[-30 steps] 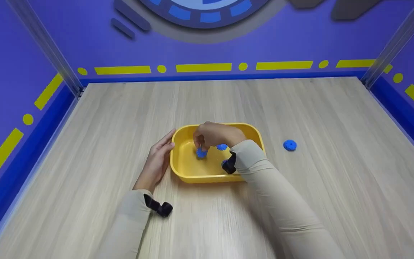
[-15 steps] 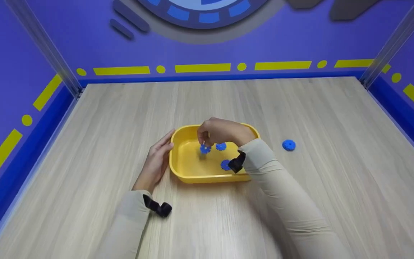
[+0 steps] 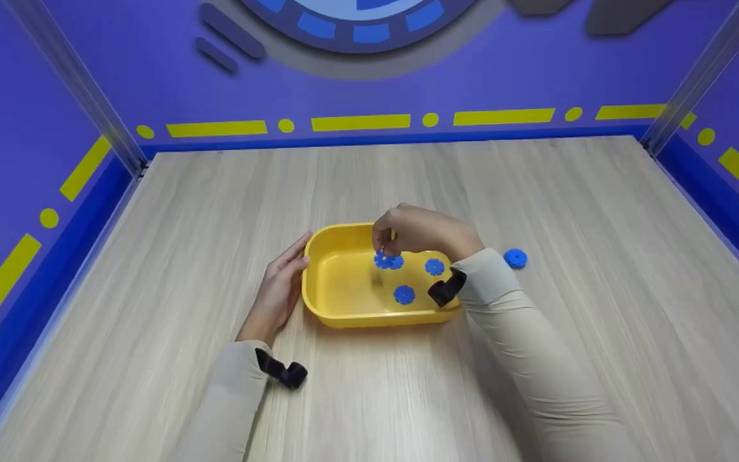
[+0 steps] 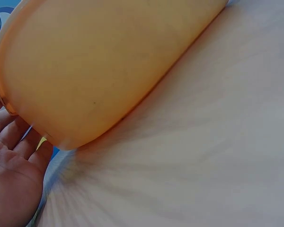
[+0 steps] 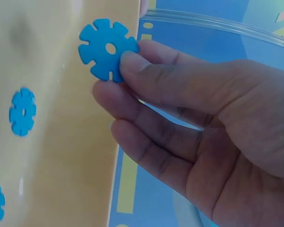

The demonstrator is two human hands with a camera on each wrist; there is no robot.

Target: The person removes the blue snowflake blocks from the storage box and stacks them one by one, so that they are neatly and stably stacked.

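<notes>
A yellow tray (image 3: 344,317) sits on the table. My left hand (image 3: 274,287) rests against its left end, fingers fairly straight along the outer wall; in the left wrist view, the fingers of this hand (image 4: 14,161) touch the tray wall (image 4: 85,71) under the rim. Over the tray, my right hand (image 3: 421,230) pinches a blue notched disc (image 5: 100,42) between thumb and fingers. Inside the tray lie a blue disc (image 3: 404,294) near the front, another disc (image 3: 434,267) to the right, and a third disc (image 3: 398,262) partly behind the held one.
On the table right of the tray lies a blue piece (image 3: 515,258), thicker-looking than one disc, close to my right sleeve (image 3: 491,276). The wooden table (image 3: 215,192) is bounded by blue-purple walls (image 3: 369,96) at the back and both sides.
My right hand has lifted the pinched disc from the tray floor and moved right and slightly back. The disc at the tray's right has come into view. My left hand stays put.
</notes>
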